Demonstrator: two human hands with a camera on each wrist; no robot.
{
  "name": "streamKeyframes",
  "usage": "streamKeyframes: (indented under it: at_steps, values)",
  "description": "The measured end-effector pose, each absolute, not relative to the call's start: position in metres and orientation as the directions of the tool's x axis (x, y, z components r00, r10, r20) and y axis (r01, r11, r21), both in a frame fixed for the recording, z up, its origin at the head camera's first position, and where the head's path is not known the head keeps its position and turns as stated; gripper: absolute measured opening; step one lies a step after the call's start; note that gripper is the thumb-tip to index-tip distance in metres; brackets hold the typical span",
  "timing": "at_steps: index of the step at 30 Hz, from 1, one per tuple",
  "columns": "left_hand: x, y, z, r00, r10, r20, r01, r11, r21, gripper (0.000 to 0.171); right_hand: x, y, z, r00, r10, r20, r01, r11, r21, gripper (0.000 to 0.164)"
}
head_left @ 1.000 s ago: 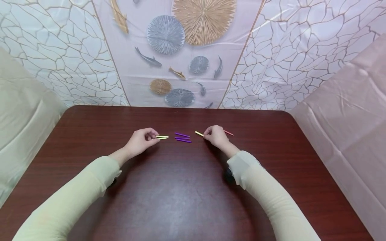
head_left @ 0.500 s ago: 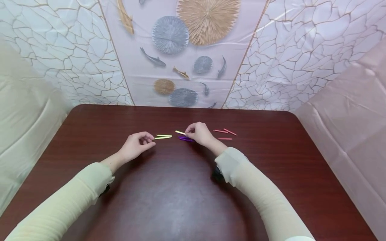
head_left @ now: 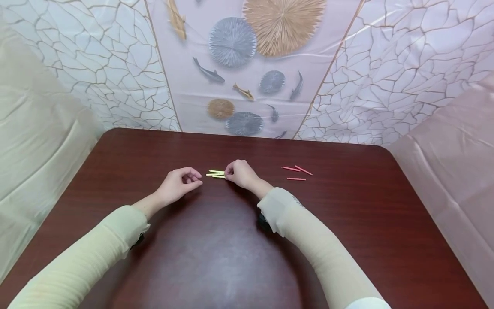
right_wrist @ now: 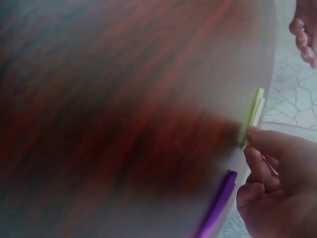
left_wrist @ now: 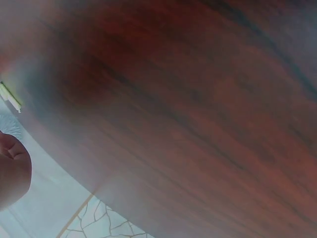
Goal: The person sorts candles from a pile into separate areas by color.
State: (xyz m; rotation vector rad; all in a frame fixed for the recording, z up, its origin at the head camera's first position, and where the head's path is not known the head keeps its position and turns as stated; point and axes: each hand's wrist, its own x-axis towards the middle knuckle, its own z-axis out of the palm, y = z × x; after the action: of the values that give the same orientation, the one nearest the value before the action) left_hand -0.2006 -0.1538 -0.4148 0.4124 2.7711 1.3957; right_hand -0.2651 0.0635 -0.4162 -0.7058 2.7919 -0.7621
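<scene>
Thin yellow sticks point(head_left: 215, 174) lie close together near the middle of the table. My right hand point(head_left: 242, 174) is at their right end; in the right wrist view its thumb and fingertip pinch a yellow stick point(right_wrist: 257, 106). To the left of the sticks, a small gap away, my left hand point(head_left: 176, 185) has loosely bent fingers and holds nothing. Purple sticks point(right_wrist: 218, 206) lie beside the right hand in its wrist view; the head view has them hidden behind that hand. Three red sticks point(head_left: 296, 179) are farther right, one apart from the other two.
The dark brown wooden table point(head_left: 216, 253) has rounded far corners. Behind it hangs a patterned backdrop point(head_left: 247, 77), and pale cloth point(head_left: 455, 163) drapes down at both sides.
My right hand has moved left from near the red sticks, carrying a yellow stick over the purple ones to the other yellow sticks. My left hand has come away from the yellow sticks.
</scene>
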Motion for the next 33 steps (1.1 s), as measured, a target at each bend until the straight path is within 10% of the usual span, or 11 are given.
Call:
streamKeyframes:
  at_steps: [33]
  values:
    - [-0.224, -0.130, -0.388, -0.949, 0.262, 0.177, 0.297, 0.542, 0.786, 0.017, -0.243, 0.134, -0.365, -0.939, -0.303, 0.162, -0.340, 0.743, -0.576, 0.025]
